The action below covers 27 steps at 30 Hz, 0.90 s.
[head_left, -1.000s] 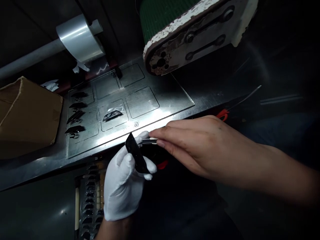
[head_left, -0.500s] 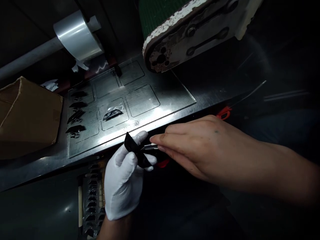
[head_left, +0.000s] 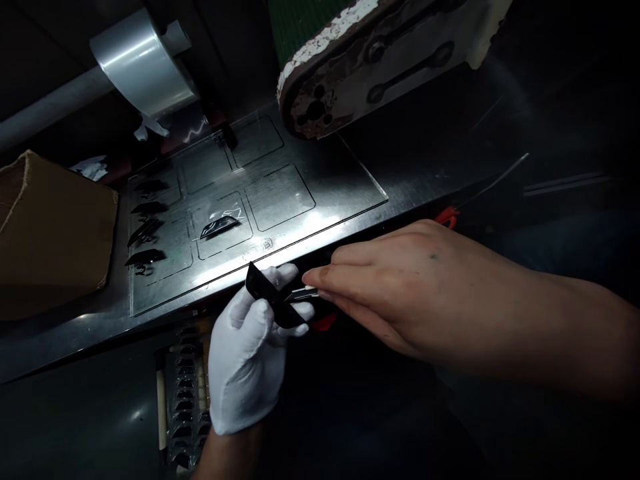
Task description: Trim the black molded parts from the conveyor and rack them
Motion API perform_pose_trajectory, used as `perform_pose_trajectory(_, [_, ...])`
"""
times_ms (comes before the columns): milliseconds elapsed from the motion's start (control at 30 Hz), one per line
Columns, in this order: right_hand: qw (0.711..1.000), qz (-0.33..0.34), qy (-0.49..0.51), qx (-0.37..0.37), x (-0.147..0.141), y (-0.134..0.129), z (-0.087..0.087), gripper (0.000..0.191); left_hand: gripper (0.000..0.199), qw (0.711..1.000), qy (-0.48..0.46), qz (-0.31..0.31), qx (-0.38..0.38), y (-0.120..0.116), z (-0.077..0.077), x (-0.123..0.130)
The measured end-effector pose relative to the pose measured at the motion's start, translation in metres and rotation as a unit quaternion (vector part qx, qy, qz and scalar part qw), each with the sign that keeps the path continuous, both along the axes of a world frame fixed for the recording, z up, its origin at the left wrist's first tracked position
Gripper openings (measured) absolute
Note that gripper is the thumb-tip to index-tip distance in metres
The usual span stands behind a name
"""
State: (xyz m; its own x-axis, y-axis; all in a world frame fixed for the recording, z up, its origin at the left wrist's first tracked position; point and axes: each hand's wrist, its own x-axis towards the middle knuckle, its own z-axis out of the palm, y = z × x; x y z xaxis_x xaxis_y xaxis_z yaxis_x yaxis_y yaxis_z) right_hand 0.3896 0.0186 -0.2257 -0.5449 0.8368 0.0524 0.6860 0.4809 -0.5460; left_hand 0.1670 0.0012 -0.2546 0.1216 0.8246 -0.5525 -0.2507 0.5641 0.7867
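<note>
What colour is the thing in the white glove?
Black; the held piece shows best in the head view.

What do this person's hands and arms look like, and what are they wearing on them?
The left hand wears a plain white glove that ends at the wrist. The right hand has no glove, and a small spot shows on its back. No sleeve shows on the visible part of either forearm, and I see no watch.
</note>
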Motion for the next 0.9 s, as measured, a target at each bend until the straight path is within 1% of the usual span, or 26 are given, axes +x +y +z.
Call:
perform_pose_trajectory(100, [1.0, 0.005, 0.002, -0.005, 0.0014, -0.0012, 0.0003, 0.024, 0.029, 1.0, -0.01, 0.01, 0.003, 0.0014, -0.0005, 0.0001])
perform_pose_trajectory(167, [1.0, -0.007, 0.02, 0.004, 0.0026, -0.0022, 0.0005, 0.024, 0.028, 0.999, -0.026, 0.02, 0.005, 0.0029, -0.0008, 0.0001])
perform_pose_trajectory(267, [0.998, -0.033, 0.044, 0.017, 0.0037, -0.0039, -0.0015, 0.025, 0.025, 0.997, -0.068, 0.049, -0.001, 0.005, -0.0006, 0.0001])
perform_pose_trajectory(400, [0.999, -0.031, 0.036, 0.002, 0.0009, -0.0056, -0.0074, 0.028, 0.023, 0.99, -0.115, 0.079, -0.019, 0.0071, 0.0006, -0.0003])
perform_pose_trajectory(533, [0.999, -0.027, 0.029, -0.012, -0.0039, -0.0056, -0.0094, 0.029, 0.024, 0.99, -0.103, 0.093, -0.02, 0.0073, 0.0004, -0.0004])
perform_pose_trajectory(767, [1.0, -0.003, -0.016, 0.002, -0.006, -0.0026, -0.0071, 0.022, 0.024, 0.993, -0.061, 0.101, -0.012, 0.0055, 0.0027, -0.0001])
perform_pose_trajectory(900, [1.0, 0.002, -0.021, 0.002, -0.005, -0.0033, -0.0088, 0.022, 0.021, 0.995, -0.047, 0.084, -0.008, 0.005, 0.003, -0.0004])
